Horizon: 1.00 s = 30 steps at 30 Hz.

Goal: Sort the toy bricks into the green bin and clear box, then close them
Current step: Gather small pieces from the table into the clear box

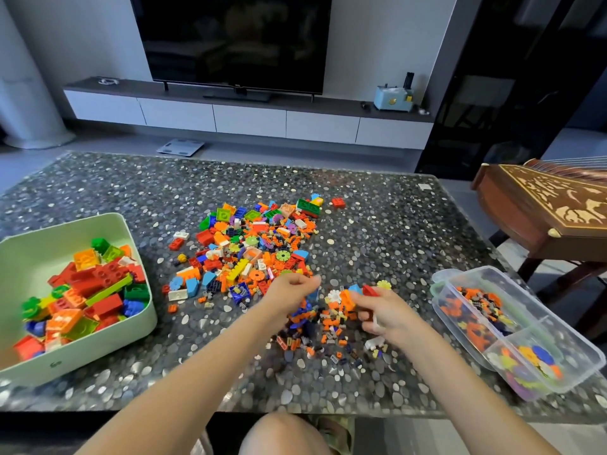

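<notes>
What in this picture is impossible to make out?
From the single head view:
- Left hand: its curled fingers hide whether it pinches anything.
- Right hand: blurred. A red brick shows at its fingertips, and anything else in the hand is hidden.
- Green bin: its left part is cut off by the frame edge.
- Clear box: the pieces inside are too small to tell their shapes.

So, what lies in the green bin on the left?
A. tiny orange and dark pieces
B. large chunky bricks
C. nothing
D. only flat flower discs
B: the green bin holds large red, orange, green and blue bricks; the tiny pieces lie in the clear box.
</notes>
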Each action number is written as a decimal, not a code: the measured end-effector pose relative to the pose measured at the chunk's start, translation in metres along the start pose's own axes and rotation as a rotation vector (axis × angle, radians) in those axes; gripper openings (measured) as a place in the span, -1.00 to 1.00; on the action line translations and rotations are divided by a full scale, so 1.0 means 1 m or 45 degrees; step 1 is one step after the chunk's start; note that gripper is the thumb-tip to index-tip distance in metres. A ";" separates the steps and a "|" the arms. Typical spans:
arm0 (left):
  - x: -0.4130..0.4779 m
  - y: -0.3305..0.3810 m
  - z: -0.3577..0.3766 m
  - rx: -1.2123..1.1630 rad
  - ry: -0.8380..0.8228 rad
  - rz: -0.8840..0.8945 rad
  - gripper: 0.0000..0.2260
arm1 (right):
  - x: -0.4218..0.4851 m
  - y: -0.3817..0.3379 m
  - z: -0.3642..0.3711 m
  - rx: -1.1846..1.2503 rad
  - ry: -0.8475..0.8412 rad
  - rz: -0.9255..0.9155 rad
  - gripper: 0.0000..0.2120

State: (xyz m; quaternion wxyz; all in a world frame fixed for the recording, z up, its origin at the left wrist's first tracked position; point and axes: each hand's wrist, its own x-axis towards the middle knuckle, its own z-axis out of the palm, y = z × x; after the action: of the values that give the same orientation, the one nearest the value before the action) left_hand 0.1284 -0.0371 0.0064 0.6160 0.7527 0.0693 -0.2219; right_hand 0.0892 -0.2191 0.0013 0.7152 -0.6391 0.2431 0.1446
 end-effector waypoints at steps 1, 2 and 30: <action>-0.002 0.004 -0.009 -0.242 0.012 -0.147 -0.78 | 0.000 -0.005 0.007 0.284 -0.068 0.202 -0.92; -0.003 0.008 -0.015 -0.462 0.018 -0.284 -0.79 | 0.000 -0.009 0.012 0.502 -0.119 0.347 -0.91; -0.053 -0.027 -0.277 0.526 0.927 0.093 -0.55 | -0.027 -0.037 0.339 0.301 -0.584 0.098 -0.64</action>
State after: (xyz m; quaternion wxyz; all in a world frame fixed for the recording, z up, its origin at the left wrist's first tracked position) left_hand 0.1399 0.2432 0.0435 0.3947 0.8917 0.2099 0.0713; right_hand 0.1406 0.1119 0.0691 0.8153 -0.4920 0.1139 0.2833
